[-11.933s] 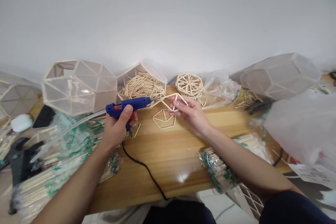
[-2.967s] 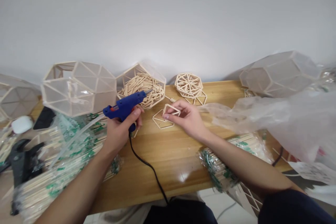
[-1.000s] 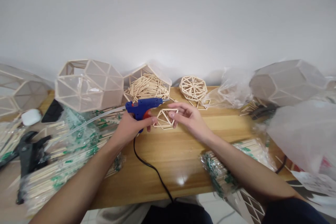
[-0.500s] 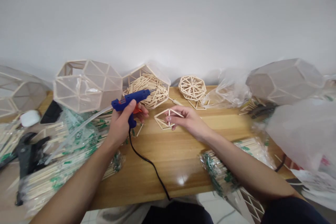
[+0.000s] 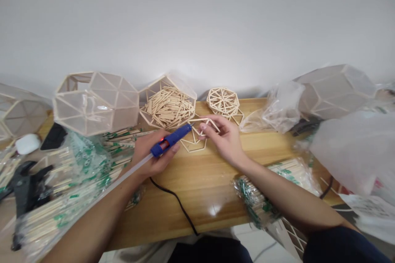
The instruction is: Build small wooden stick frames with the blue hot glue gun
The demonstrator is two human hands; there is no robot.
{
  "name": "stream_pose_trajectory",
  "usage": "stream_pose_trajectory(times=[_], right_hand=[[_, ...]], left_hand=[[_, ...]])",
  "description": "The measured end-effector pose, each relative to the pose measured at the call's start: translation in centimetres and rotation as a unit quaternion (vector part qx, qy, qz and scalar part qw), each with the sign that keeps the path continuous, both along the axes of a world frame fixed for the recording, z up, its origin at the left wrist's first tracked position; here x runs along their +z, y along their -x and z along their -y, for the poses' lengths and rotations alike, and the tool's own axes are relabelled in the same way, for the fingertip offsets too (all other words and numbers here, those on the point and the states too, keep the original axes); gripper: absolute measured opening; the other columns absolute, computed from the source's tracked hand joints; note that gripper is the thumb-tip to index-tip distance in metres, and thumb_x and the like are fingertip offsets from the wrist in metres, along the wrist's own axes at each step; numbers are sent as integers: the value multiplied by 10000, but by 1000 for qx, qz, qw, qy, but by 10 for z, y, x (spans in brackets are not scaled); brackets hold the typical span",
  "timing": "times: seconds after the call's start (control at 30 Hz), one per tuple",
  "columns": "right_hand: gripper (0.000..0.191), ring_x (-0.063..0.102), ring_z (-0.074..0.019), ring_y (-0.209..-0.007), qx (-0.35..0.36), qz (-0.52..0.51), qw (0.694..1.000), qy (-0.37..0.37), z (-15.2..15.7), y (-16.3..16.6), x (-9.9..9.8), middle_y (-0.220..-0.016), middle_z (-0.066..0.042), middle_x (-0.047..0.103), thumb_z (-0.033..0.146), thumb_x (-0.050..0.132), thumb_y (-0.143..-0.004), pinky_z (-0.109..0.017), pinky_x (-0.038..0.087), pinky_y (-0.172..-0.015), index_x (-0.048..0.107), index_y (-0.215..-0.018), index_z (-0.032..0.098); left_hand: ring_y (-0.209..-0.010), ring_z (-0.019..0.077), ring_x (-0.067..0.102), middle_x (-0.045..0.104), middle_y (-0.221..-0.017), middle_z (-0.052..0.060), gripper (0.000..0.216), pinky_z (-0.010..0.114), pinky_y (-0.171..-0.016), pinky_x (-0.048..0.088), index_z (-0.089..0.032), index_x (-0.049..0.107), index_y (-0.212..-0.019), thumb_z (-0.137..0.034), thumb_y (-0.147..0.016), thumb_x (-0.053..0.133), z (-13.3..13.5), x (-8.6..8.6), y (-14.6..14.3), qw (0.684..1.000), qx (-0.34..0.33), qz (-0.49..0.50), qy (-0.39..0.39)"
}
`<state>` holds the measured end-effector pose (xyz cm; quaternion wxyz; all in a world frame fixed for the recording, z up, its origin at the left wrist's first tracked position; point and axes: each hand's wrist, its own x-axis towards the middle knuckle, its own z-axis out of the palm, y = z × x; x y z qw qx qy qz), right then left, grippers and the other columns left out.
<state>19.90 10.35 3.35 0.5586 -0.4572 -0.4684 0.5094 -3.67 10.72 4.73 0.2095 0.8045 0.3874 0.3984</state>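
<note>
My left hand (image 5: pixel 151 154) is wrapped round a blue hot glue gun (image 5: pixel 170 139) with a clear glue stick trailing back from it. Its nozzle points up and right at a small frame of wooden sticks (image 5: pixel 203 125). My right hand (image 5: pixel 224 137) pinches that frame and holds it just above the wooden table (image 5: pixel 197 185). A flat hexagon of sticks (image 5: pixel 193 143) lies on the table under both hands. The gun's black cord (image 5: pixel 174 201) runs back over the table's near edge.
Along the wall stand stick-and-film polyhedra (image 5: pixel 95 100), an open one filled with loose sticks (image 5: pixel 166 107), and a stack of stick hexagons (image 5: pixel 222 100). Bagged stick bundles (image 5: pixel 77 181) lie left and lower right (image 5: pixel 262 197). Clear plastic bags (image 5: pixel 352 148) crowd the right.
My left hand has swung the glue gun down and to the right, so its nozzle now meets the stick frame. My right hand has lifted the frame slightly toward the wall.
</note>
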Motion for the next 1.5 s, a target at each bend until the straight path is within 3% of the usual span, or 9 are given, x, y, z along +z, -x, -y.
stream_pose_trajectory(times=[0.5, 1.5], right_hand=[[245, 758, -208, -847, -37, 81, 994, -59, 10, -1, 1, -1002, -49, 773, 458, 773, -967, -365, 685, -761, 765, -1095, 248], [292, 771, -220, -830, -35, 77, 995, -48, 11, -1, 3, -996, -51, 782, 504, 781, -947, -386, 689, -769, 764, -1092, 251]], left_hand=[[-565, 159, 564, 613, -662, -32, 93, 298, -576, 431, -271, 655, -856, -326, -929, 674, 3, -5, 3, 1000, 26, -6, 17], [-555, 163, 549, 572, -616, -35, 140, 291, -591, 428, -274, 637, -813, -340, -925, 688, 4, -4, 3, 999, 39, -5, 32]])
